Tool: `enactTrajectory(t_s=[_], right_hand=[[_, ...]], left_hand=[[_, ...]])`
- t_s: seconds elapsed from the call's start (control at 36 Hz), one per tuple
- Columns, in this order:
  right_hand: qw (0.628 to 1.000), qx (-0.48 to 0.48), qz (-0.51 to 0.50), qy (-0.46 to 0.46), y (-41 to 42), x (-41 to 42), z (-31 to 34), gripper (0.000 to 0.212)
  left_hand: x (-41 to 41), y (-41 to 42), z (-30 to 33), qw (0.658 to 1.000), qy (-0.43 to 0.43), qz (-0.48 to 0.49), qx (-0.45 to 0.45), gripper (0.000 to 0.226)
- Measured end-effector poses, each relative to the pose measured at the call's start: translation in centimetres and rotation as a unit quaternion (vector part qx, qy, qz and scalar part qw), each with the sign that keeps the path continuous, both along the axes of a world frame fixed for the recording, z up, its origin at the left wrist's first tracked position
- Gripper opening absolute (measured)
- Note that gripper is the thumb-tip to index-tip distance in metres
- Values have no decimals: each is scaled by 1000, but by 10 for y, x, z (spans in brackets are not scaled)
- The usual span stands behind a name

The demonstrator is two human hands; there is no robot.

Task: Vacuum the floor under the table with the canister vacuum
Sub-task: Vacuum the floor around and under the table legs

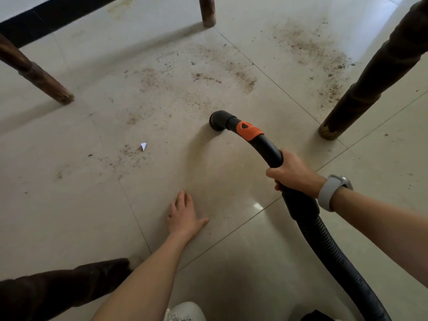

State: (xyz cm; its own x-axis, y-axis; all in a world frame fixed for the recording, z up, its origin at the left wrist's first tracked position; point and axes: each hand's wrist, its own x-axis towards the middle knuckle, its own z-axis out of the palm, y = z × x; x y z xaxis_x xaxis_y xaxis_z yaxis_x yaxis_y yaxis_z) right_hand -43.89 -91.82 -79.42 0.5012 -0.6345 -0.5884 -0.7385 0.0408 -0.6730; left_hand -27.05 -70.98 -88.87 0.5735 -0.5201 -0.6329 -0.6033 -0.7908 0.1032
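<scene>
Vacuum nozzle (218,121): it stood mouth-down on the tiled floor (69,205), near the middle of the patch bounded by the table legs, at the end of a curved black pipe with an orange collar (249,130).
Pipe axis: the pipe arched from the gripping hand up and away toward the far left, so the nozzle lay ahead and left of the knuckles.
Right hand (293,172): its fingers were wrapped tight round the pipe just above where the ribbed hose (328,246) began; a grey watch (333,192) sat on the wrist.
Left hand (185,215): it lay flat on the tile with fingers straight and slightly spread, holding nothing, seemingly propping the person up.
Dirt, far side: brown grit lay in bands just beyond the nozzle, toward the far leg (207,11), and thickest by the right leg (370,77).
Dirt, left side: a thinner scatter with a white paper scrap (143,146) lay to the left of the nozzle, between it and the left leg (37,75).
Cleaned part: the tile between the nozzle and the left hand looked free of grit.
Deciding relation: most of the grit lay farther from the person than the nozzle did, so I judged the next stroke called for a push forward along the pipe's line, then a sweep left for the scrap.
Nearer hand: the right hand alone steered; the left was well apart from the pipe.
Risk: the right leg stood close beside the pipe and could catch it on a swing that way.
</scene>
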Motion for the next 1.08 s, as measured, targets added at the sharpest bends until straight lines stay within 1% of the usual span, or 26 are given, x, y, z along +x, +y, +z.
enactTrajectory(t_s=[0.11, 0.22, 0.28, 0.39, 0.5, 0.56, 0.64, 0.72, 0.78, 0.83, 0.94, 1.08], right_hand=[[998, -6, 63, 12, 17, 5, 2, 29], [992, -42, 113, 35, 45, 18, 0, 28], [989, -65, 130, 42, 54, 30, -1, 30], [975, -97, 194, 50, 67, 53, -1, 31], [962, -120, 242, 45, 87, 65, -7, 23], [955, -146, 257, 36, 90, 69, -9, 23], [938, -200, 283, 24, 92, 72, -9, 22], [914, -238, 328, 13, 101, 77, -7, 26], [899, -247, 361, 3, 111, 85, -4, 27], [890, -246, 384, -8, 123, 95, -2, 26], [893, -236, 383, -19, 131, 119, -1, 23], [895, -253, 365, -28, 122, 149, 3, 23]], left_hand=[[2, 10, -2, 999, -19, 21, -43, 76], [3, 12, -2, 986, -59, 83, -128, 42], [4, 12, 1, 976, -81, 128, -155, 33], [11, 19, 2, 962, -108, 205, -144, 26], [17, 28, 2, 957, -144, 221, -118, 15], [19, 34, 0, 957, -139, 225, -120, 18], [17, 44, -5, 963, -98, 211, -133, 25], [13, 52, -8, 982, -63, 157, -87, 59], [12, 56, -8, 987, -45, 137, -65, 71], [13, 59, -8, 989, -32, 133, -61, 76], [17, 63, -8, 988, -24, 142, -54, 84], [20, 65, -6, 991, -10, 129, -33, 82]])
